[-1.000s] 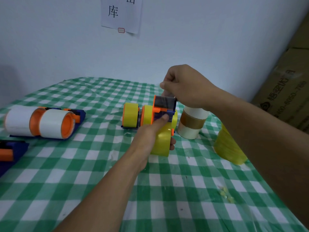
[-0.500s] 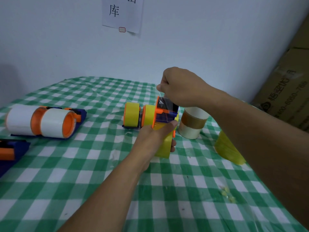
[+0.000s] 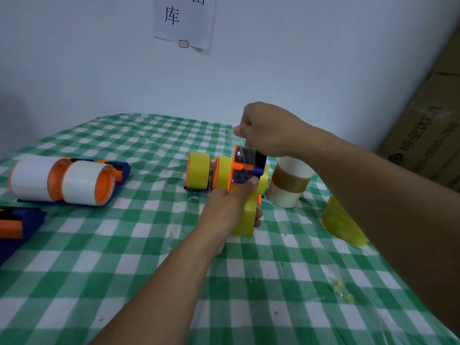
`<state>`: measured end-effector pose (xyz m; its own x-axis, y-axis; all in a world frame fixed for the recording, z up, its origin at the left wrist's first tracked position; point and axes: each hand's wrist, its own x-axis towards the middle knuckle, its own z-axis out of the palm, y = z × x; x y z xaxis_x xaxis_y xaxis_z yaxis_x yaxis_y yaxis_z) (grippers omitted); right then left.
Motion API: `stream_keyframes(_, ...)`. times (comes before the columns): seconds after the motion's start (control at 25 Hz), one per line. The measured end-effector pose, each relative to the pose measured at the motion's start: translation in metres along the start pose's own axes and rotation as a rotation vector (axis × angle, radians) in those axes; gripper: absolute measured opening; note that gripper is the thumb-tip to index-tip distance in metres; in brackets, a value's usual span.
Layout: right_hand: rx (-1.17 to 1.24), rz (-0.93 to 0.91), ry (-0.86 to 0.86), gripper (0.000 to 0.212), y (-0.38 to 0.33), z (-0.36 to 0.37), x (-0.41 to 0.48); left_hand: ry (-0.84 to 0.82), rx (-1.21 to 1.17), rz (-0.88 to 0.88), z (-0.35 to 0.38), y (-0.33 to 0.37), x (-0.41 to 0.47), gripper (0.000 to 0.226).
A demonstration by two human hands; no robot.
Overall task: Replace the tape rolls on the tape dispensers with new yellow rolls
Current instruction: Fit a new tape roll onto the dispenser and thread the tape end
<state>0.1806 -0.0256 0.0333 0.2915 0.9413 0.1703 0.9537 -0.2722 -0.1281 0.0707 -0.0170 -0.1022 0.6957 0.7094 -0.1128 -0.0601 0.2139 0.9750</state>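
Nearest the camera, the left hand [image 3: 230,202] is wrapped tight around a fresh yellow tape roll [image 3: 245,220] that sits on the orange-and-blue plastic tape dispenser [image 3: 246,168], thumb pressing up near the dispenser's blue body, all of it on the green-and-white checked tabletop [image 3: 124,257]. Just above and beyond that, the right hand [image 3: 266,130] is curled closed, pinching what looks like the clear free end of the tape and pulling it up over the dispenser's orange front piece.

So I'd say the step here is threading the new roll's end through the head. Next move probably needs the strip pulled taut and laid flat across the cutter without it sticking to itself or twisting.

Just left of the left hand, another dispenser with two yellow rolls [image 3: 199,174] looks done already. Right of the hands there's a white-and-brown cardboard tape core [image 3: 288,185] standing upright. Well off to the left, a blue dispenser with white rolls on orange hubs [image 3: 62,180] hasn't been swapped yet.
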Motion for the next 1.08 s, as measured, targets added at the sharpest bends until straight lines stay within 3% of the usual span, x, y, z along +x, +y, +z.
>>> stream_keyframes(0.2, 0.148, 0.007, -0.019, 0.036, 0.004, -0.005, -0.006, 0.023, -0.001, -0.024, 0.0, 0.001, 0.001, 0.044)
stream_keyframes(0.52, 0.284, -0.007, 0.016, 0.029, 0.016, -0.003, -0.008, 0.047, 0.002, -0.034, 0.0, 0.003, 0.001, 0.048)
stream_keyframes(0.68, 0.412, 0.003, 0.02, 0.041, 0.03, 0.004, -0.01, 0.076, 0.015, -0.013, 0.001, 0.006, -0.003, 0.035)
stream_keyframes(0.88, 0.584, 0.038, 0.031, 0.017, 0.04, 0.004, -0.015, 0.045, -0.002, 0.001, 0.002, 0.007, -0.006, 0.029)
stream_keyframes(1.08, 0.65, 0.062, 0.048, 0.014, 0.047, 0.006, -0.019, 0.05, -0.047, 0.001, 0.003, 0.009, -0.007, 0.028)
